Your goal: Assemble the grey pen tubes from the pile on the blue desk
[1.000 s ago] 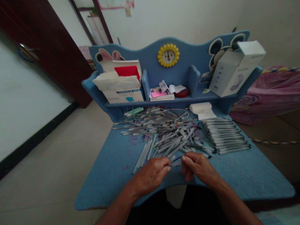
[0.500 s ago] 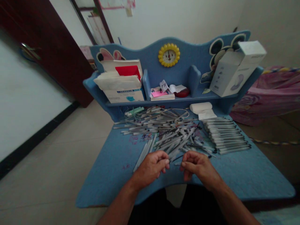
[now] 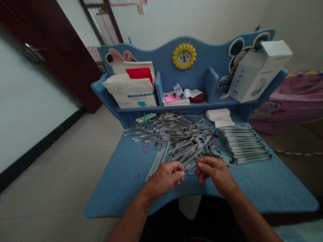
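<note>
My left hand [image 3: 169, 176] is closed in a pinch at the near side of a pile of pens. Across from it, my right hand [image 3: 213, 172] is also pinched, its fingertips a short gap away. A translucent pen barrel [image 3: 190, 166] spans the gap between the fingertips; the fingers cover its ends. Just below lies a small grey pen piece [image 3: 192, 173] on the blue desk [image 3: 113, 188]. Loose pens [image 3: 186, 149] are heaped beyond both hands. Several barrels [image 3: 157, 160] lie side by side left of the heap.
A neat stack of pens with dark ends [image 3: 248, 146] lies at the right. Behind it sits a white paper roll [image 3: 217, 114]. The desk's shelf carries a mask box [image 3: 137, 101], papers [image 3: 176, 100] and a white carton [image 3: 252, 79] below and beside a yellow clock [image 3: 184, 56].
My right hand has risen slightly, away from the desk's near edge. A pale barrel now shows between the fingertips where a thin dark piece showed before. The view has shifted a little.
</note>
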`<state>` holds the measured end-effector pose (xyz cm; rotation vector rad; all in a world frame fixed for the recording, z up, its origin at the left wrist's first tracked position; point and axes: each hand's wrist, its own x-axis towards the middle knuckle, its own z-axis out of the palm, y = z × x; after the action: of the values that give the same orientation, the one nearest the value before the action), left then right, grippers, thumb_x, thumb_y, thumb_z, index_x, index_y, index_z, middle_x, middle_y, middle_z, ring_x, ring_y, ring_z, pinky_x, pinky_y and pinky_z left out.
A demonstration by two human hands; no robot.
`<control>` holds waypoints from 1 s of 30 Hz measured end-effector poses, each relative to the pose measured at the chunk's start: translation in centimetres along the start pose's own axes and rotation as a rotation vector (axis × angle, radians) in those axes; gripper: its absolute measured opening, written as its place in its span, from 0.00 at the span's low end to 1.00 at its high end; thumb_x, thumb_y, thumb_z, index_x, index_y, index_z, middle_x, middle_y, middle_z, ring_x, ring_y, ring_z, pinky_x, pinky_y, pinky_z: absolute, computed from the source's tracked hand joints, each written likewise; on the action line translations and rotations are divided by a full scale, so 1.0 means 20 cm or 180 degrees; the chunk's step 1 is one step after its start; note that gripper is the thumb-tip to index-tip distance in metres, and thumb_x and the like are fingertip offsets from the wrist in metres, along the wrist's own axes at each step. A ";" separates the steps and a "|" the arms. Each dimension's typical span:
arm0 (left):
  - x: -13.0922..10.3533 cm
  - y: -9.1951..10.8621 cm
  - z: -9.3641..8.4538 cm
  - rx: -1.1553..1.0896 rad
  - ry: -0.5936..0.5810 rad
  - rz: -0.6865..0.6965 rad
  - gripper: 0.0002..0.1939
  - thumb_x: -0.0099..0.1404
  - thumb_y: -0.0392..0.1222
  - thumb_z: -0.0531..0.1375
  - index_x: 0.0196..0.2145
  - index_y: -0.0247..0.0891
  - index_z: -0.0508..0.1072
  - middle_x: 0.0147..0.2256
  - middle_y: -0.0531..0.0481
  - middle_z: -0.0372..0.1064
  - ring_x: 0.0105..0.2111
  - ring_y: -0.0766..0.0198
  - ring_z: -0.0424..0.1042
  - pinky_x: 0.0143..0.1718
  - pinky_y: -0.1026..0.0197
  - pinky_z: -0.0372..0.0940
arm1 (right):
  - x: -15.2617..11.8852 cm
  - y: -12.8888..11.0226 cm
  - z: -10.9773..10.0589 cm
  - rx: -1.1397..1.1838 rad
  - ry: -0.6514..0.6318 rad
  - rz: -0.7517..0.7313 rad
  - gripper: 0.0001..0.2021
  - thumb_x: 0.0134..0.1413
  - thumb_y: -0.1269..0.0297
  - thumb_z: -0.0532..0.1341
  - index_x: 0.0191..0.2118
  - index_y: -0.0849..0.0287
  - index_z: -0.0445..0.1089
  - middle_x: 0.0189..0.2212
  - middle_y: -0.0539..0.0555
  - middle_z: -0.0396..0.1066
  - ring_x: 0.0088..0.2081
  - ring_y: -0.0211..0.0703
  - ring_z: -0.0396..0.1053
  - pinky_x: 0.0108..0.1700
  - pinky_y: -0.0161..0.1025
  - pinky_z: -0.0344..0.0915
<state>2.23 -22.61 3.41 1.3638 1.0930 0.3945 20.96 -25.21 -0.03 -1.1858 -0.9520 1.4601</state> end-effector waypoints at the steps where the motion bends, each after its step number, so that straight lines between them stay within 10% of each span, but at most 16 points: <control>1: 0.00 0.00 -0.01 0.0055 -0.0030 -0.0028 0.05 0.54 0.40 0.55 0.29 0.36 0.67 0.24 0.53 0.66 0.21 0.71 0.61 0.17 0.71 0.52 | 0.00 0.00 -0.01 0.0000 0.0019 0.0027 0.11 0.44 0.59 0.64 0.30 0.64 0.70 0.20 0.52 0.72 0.16 0.36 0.68 0.19 0.32 0.64; 12: -0.07 -0.07 -0.29 0.0872 0.0312 -0.0133 0.10 0.52 0.41 0.58 0.31 0.35 0.73 0.21 0.55 0.63 0.23 0.69 0.61 0.24 0.67 0.55 | 0.03 -0.01 -0.26 0.0229 0.1209 0.0241 0.14 0.36 0.59 0.67 0.28 0.62 0.65 0.15 0.49 0.69 0.11 0.35 0.63 0.12 0.30 0.59; 17: -0.03 -0.08 -0.23 -0.0190 0.1112 -0.0048 0.13 0.50 0.42 0.61 0.34 0.34 0.71 0.23 0.53 0.67 0.21 0.68 0.63 0.21 0.67 0.58 | 0.05 0.04 -0.24 -0.0167 0.1448 0.0363 0.16 0.38 0.59 0.64 0.34 0.62 0.65 0.14 0.47 0.67 0.11 0.37 0.63 0.11 0.31 0.58; 22: 0.05 -0.05 -0.10 -0.1812 0.1104 0.0352 0.11 0.52 0.40 0.62 0.33 0.33 0.68 0.29 0.47 0.70 0.27 0.66 0.69 0.27 0.64 0.65 | 0.02 0.05 -0.23 -0.0544 0.1579 0.0030 0.23 0.43 0.56 0.62 0.46 0.61 0.62 0.16 0.45 0.67 0.11 0.37 0.63 0.12 0.32 0.58; 30: 0.15 0.05 0.07 -0.3192 0.1064 0.0634 0.05 0.56 0.31 0.59 0.33 0.32 0.68 0.30 0.48 0.70 0.27 0.68 0.70 0.31 0.64 0.67 | -0.09 0.04 0.08 -0.0579 -0.0434 0.0373 0.22 0.50 0.51 0.57 0.46 0.62 0.63 0.16 0.45 0.66 0.11 0.32 0.60 0.13 0.28 0.53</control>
<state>5.21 -20.84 2.87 0.5065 0.8155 1.1655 19.35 -27.12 -0.19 -1.3047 -1.1447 1.5901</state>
